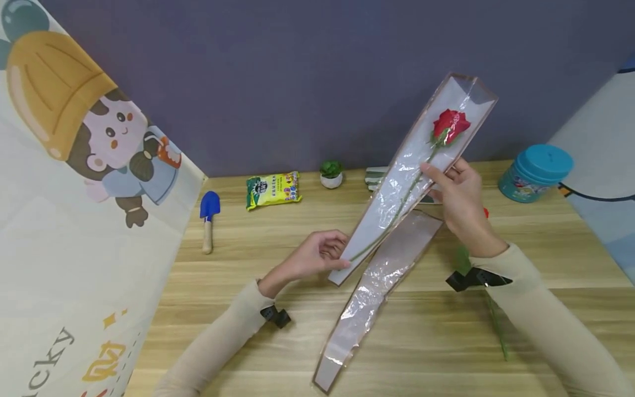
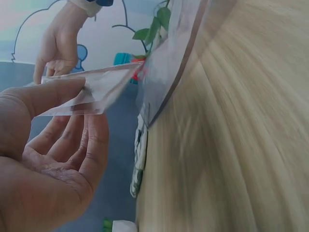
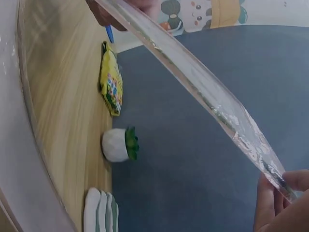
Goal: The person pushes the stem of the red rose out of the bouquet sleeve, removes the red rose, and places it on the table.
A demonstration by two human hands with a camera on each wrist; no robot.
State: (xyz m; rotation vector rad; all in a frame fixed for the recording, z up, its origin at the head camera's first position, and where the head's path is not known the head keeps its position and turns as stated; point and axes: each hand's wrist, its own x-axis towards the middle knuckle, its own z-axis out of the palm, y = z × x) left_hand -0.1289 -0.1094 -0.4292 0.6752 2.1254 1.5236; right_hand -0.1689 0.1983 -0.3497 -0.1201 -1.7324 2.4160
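Logged first, nearest the head camera: cream sleeves [image 1: 223, 336] on both forearms, reaching in from the lower edge, with black devices [image 1: 478, 278] strapped at the wrists. Found both hands grasping one clear-fronted wrapper [image 1: 382, 209], raised off the desk [image 1: 248, 309] at a slant. Recorded left hand [image 1: 315, 256] pinching the narrow end, thumb on top, fingers curled beneath. Recorded right hand [image 1: 463, 204] gripping the right-hand edge farther up, thumb over the front, fingers behind. Saw rose [image 1: 450, 127] inside the wrapper: red bloom towards the wide upper end, green stem running down to the narrow end, near the left thumb.

Noted second wrapper [image 1: 369, 292], brown-edged and glossy, lying on the desk below the held one. Noted also another green stem [image 1: 498, 328] under the right forearm, mostly hidden.

Listed across the desk, left to right: blue toy shovel [image 1: 209, 207] with pale handle, yellow-and-green packet [image 1: 274, 190], small potted plant [image 1: 331, 174], green-and-white striped item [image 1: 375, 176] partly hidden behind the held wrapper, blue lidded tub [image 1: 536, 171]. Observed dark panel [image 1: 248, 82] behind, cartoon-printed sheet [image 1: 114, 138] at left.
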